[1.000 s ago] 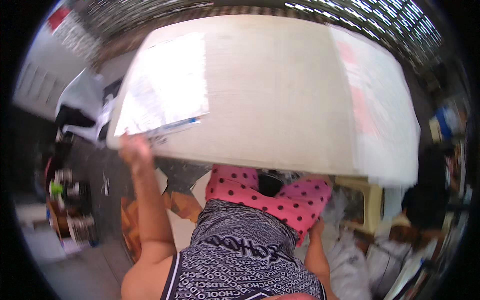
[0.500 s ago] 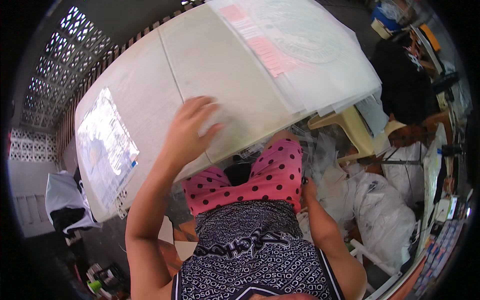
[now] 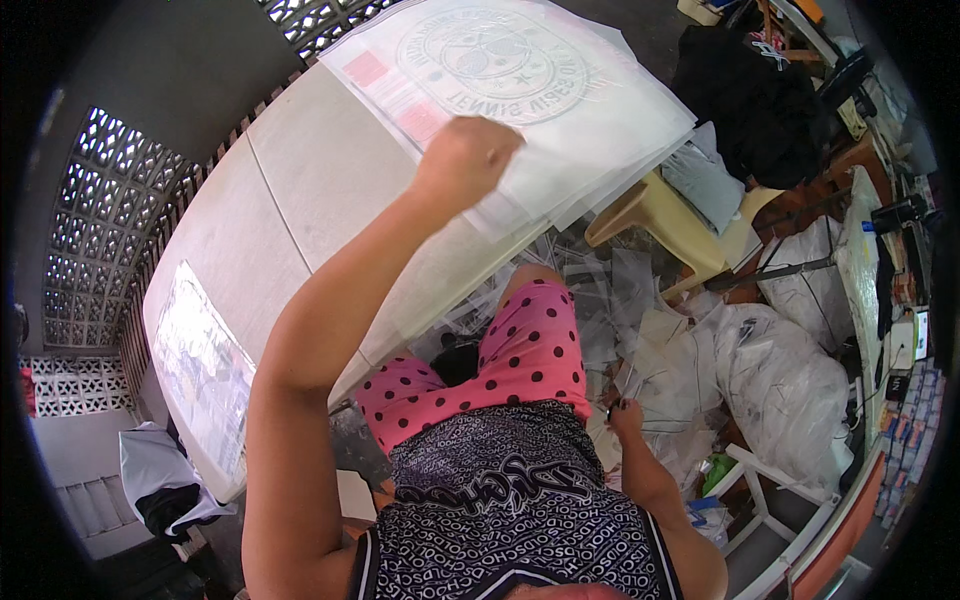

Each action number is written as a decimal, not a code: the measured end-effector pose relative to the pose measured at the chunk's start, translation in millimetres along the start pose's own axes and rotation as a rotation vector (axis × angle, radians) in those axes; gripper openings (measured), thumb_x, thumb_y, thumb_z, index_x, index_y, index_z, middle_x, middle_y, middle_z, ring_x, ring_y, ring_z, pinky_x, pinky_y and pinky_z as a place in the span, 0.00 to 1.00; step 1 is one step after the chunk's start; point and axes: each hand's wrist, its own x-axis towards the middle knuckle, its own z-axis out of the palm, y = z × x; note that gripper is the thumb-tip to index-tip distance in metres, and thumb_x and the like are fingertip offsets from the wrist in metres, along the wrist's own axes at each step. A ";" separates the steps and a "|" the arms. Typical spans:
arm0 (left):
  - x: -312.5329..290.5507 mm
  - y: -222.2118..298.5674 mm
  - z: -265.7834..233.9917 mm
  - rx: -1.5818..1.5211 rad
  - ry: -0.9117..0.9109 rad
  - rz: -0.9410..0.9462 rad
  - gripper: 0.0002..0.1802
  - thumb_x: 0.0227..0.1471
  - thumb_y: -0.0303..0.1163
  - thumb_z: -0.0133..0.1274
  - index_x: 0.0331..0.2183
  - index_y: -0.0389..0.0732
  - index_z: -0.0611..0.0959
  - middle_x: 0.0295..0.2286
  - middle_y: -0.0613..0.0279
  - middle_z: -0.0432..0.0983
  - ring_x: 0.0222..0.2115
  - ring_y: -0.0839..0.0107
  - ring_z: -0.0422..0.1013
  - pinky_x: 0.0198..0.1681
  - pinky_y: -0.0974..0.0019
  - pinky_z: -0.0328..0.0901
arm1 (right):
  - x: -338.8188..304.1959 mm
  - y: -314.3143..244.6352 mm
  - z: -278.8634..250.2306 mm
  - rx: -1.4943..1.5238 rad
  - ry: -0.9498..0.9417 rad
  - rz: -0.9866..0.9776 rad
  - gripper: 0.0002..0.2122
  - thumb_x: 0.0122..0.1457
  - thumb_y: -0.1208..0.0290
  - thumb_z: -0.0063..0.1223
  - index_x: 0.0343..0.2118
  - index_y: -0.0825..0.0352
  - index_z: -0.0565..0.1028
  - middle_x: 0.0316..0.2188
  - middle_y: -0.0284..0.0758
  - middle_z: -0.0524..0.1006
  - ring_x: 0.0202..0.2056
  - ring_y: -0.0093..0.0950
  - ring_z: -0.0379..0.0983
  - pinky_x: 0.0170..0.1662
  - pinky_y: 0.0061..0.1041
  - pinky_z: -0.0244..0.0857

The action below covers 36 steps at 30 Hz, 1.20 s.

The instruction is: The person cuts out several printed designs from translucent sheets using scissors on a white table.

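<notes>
Left hand (image 3: pixel 465 160), upper centre, fisted on stack of clear sheets (image 3: pixel 520 100) lying on white table (image 3: pixel 290 200). Right hand (image 3: pixel 625 415), lower right, pinches loose film (image 3: pixel 660 390). Bags crowd right side.

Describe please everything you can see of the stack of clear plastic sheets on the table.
The stack of clear plastic sheets lies flat at the far end of the white table, overhanging its edge. The sheets look thin, glossy and translucent, fanned unevenly. The top one bears a round printed emblem and pink rectangular patches near one side. The left hand, closed in a fist, rests on the stack's near edge. A beige plastic chair stands below it.
</notes>
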 end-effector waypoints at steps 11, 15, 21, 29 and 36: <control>112.1 -66.6 -82.8 -0.761 0.418 -0.663 0.11 0.62 0.24 0.51 0.45 0.30 0.76 0.42 0.48 0.77 0.42 0.59 0.79 0.51 0.57 0.76 | -16.3 -110.1 -30.8 -0.064 0.115 -0.135 0.14 0.55 0.67 0.61 0.40 0.70 0.77 0.32 0.41 0.82 0.29 0.38 0.81 0.29 0.36 0.73; 116.6 -124.4 -158.2 -0.729 0.854 -0.556 0.13 0.60 0.25 0.55 0.45 0.31 0.77 0.39 0.52 0.78 0.36 0.62 0.78 0.38 0.61 0.76 | -21.9 -163.6 -42.5 0.347 0.001 -0.019 0.12 0.58 0.71 0.62 0.41 0.71 0.76 0.30 0.40 0.80 0.20 0.30 0.79 0.21 0.31 0.70; 42.1 -164.6 -390.8 0.267 1.033 -0.249 0.13 0.57 0.21 0.54 0.45 0.29 0.80 0.35 0.53 0.81 0.34 0.63 0.78 0.36 0.63 0.74 | -24.7 -183.5 -23.2 0.553 -0.059 -0.181 0.14 0.61 0.75 0.57 0.48 0.69 0.70 0.26 0.37 0.77 0.20 0.28 0.75 0.18 0.28 0.68; -163.7 33.5 -529.8 0.403 0.992 -0.079 0.34 0.62 0.41 0.32 0.51 0.14 0.68 0.51 0.18 0.61 0.45 0.45 0.74 0.40 0.62 0.75 | -31.9 -283.5 -101.5 0.680 0.099 -0.438 0.17 0.64 0.68 0.59 0.51 0.70 0.70 0.27 0.35 0.76 0.21 0.24 0.72 0.20 0.25 0.68; -280.4 96.1 -306.4 0.943 0.403 -0.190 0.18 0.56 0.19 0.45 0.47 0.34 0.82 0.45 0.54 0.82 0.45 0.61 0.79 0.47 0.64 0.73 | -67.5 -445.2 -169.8 0.725 0.098 -0.789 0.17 0.66 0.73 0.54 0.54 0.72 0.66 0.33 0.38 0.77 0.23 0.25 0.75 0.25 0.26 0.72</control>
